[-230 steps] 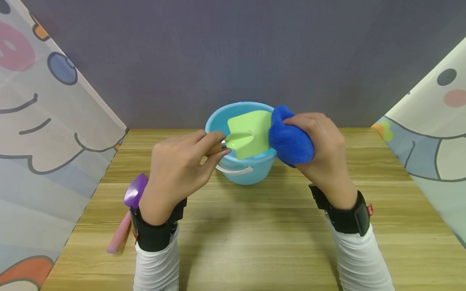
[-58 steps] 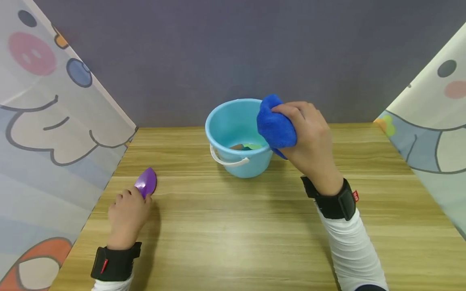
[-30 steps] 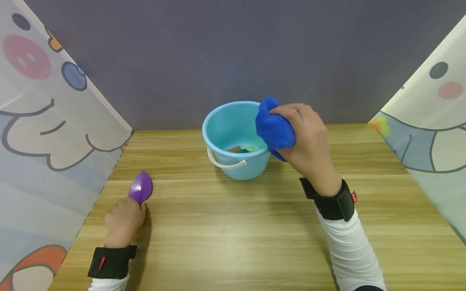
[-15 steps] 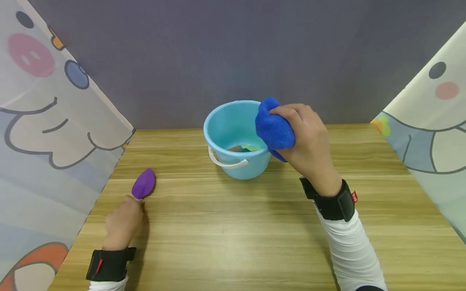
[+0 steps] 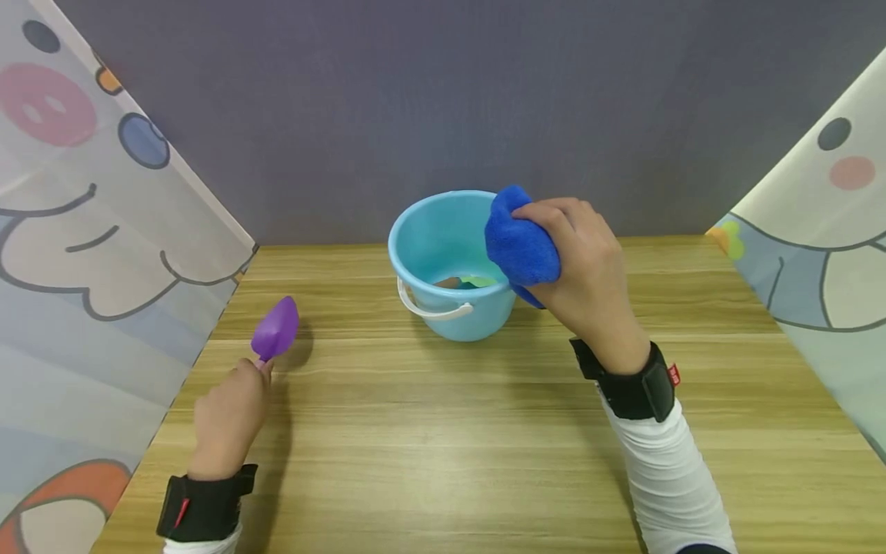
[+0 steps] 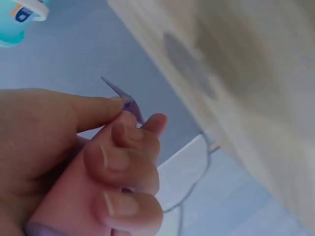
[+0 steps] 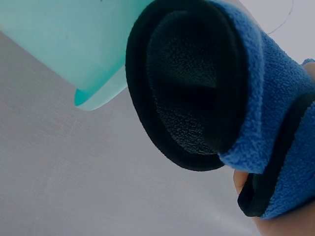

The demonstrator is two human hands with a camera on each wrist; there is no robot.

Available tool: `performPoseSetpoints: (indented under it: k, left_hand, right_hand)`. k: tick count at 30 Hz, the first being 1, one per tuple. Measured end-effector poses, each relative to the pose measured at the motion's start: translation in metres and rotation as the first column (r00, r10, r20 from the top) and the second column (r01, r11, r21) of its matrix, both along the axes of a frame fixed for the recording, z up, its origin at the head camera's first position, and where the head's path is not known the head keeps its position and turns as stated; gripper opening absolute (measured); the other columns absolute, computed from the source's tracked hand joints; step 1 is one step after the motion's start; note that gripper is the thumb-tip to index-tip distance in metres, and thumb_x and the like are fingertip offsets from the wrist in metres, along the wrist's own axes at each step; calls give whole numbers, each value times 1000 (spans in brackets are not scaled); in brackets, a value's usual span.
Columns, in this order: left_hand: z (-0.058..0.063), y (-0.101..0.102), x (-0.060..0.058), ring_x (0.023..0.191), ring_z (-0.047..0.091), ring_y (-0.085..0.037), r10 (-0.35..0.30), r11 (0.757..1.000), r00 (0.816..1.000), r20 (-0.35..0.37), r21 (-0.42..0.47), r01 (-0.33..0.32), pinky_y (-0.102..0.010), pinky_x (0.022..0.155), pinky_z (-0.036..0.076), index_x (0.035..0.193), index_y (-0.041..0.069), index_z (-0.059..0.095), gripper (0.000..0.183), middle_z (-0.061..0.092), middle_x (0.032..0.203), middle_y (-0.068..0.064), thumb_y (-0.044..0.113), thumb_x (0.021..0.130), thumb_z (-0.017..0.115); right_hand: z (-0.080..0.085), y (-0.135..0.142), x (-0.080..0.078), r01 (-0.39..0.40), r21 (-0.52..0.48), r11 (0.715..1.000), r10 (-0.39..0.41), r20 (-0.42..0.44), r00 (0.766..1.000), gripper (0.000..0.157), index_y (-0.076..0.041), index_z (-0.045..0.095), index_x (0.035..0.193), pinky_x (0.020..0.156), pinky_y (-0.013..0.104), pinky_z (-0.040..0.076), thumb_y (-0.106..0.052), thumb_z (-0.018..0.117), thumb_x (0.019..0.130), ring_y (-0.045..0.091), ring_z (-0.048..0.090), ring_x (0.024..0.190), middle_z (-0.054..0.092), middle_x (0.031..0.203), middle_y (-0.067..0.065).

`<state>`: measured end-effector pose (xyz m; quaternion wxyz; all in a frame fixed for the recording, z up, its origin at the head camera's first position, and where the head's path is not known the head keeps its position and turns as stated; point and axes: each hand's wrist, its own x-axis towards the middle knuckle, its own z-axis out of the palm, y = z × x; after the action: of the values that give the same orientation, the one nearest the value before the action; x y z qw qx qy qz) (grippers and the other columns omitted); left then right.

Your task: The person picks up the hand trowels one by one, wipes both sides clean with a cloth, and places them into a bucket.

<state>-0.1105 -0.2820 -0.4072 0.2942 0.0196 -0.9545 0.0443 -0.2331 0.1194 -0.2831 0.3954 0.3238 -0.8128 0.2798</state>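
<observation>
Purple trowel [image 5: 275,328] juts beyond left fingers [image 6: 138,172] curled round its handle [image 6: 71,194].

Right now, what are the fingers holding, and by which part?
Left fingers: the purple scoop, by its pink handle. Right fingers: the bunched blue cloth, exact part unclear.

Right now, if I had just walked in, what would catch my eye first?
Probably the vivid blue cloth, gripped in the right hand near the bucket's right side. Next would come the purple scoop, held in the left hand over the left part of the table. The light blue bucket itself stands upright toward the table's back.
</observation>
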Motion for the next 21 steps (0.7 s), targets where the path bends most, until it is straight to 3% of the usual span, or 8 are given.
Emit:
performPoseSetpoints:
  k: [5, 11, 16, 21]
  left_hand:
    - [14, 6, -2, 31, 17, -12, -17, 998, 997, -79, -56, 12, -27, 27, 14, 54, -1, 37, 43, 22, 45, -1, 10, 85, 65]
    - [31, 13, -6, 29, 22, -17, 17, 999, 1000, -15, 50, -16, -29, 27, 13, 62, -4, 42, 38, 28, 44, -5, 13, 92, 60]
    - [44, 19, -11, 28, 25, -19, 19, 997, 999, -45, 74, -16, -29, 27, 13, 67, -5, 44, 39, 35, 43, -9, 18, 96, 55]
    - [60, 28, -13, 29, 28, -22, 17, 992, 999, -27, 123, -14, -31, 27, 14, 73, -6, 48, 39, 39, 46, -12, 24, 98, 52]
  right_hand:
    - [0, 0, 1, -4, -3, 1000, 4, 3, 1000, 54, -7, 59, 113, 87, 60, 50, -13, 85, 66, 39, 61, 101, 67, 109, 24]
    - [0, 1, 1, -9, -10, 1000, 9, 3, 1000, 54, -7, 60, 113, 87, 60, 50, -13, 85, 65, 38, 61, 101, 67, 109, 24]
    - [1, 0, 0, -13, -13, 1000, 13, -2, 1000, 54, -8, 60, 113, 86, 61, 50, -13, 85, 65, 38, 61, 101, 67, 109, 24]
    - [-2, -1, 0, -14, -7, 1000, 14, 10, 1000, 55, -8, 59, 114, 87, 62, 50, -12, 85, 66, 39, 60, 102, 67, 109, 24]
